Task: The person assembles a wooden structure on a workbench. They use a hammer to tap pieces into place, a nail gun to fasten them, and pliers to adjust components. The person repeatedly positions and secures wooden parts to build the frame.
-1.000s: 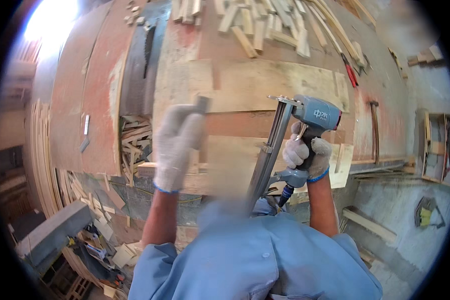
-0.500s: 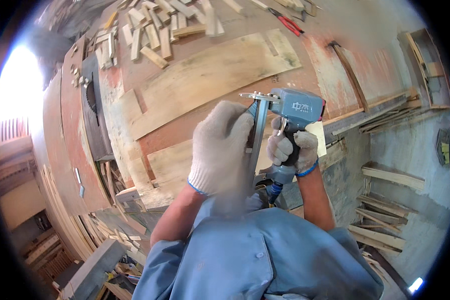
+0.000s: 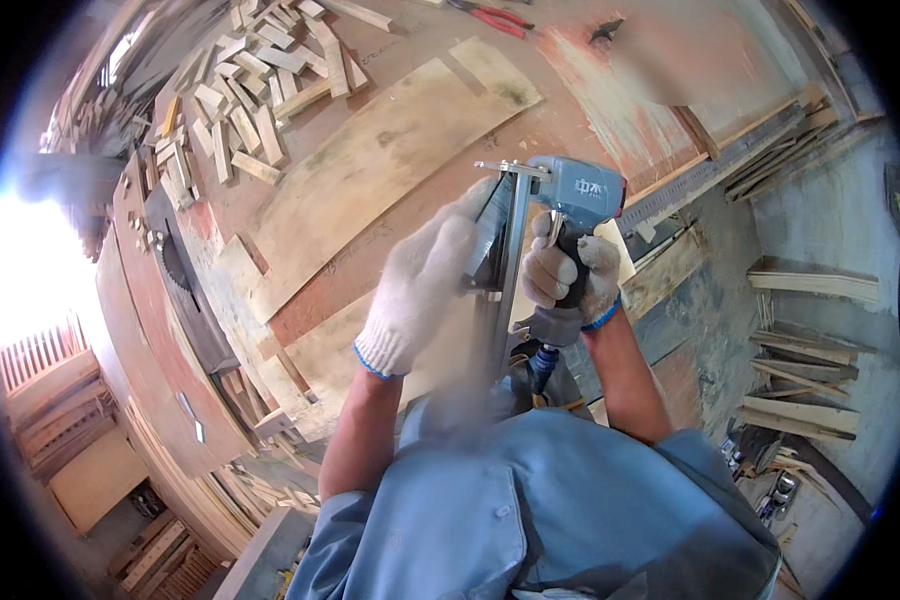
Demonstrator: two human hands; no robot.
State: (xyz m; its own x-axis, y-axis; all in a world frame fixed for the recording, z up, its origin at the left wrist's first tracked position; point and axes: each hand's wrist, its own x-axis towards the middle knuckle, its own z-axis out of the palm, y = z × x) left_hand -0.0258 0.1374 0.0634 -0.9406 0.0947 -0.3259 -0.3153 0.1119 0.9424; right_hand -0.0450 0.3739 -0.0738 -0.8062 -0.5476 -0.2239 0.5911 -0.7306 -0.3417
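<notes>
In front of my chest, my right hand in a white knit glove grips the black handle of a blue-grey air nail gun. A hose fitting hangs from the handle's lower end. The gun's long metal magazine points down toward my shirt. Against the magazine's left side, my gloved left hand is closed on a flat blue-grey strip of nails. Its fingertips are partly hidden behind the strip. The magazine's lower end is smeared by a blur.
Below the gun spreads a workbench with thin plywood sheets. Several short wood blocks lie heaped at the far left. Red-handled pliers and a hammer lie farther off. A saw blade rises at left; wood strips sit on the right.
My view has turned, shifting the bench. My left hand has slid slightly lower and left along the magazine, and more of the blue-grey strip shows. My right hand keeps its grip on the nail gun.
</notes>
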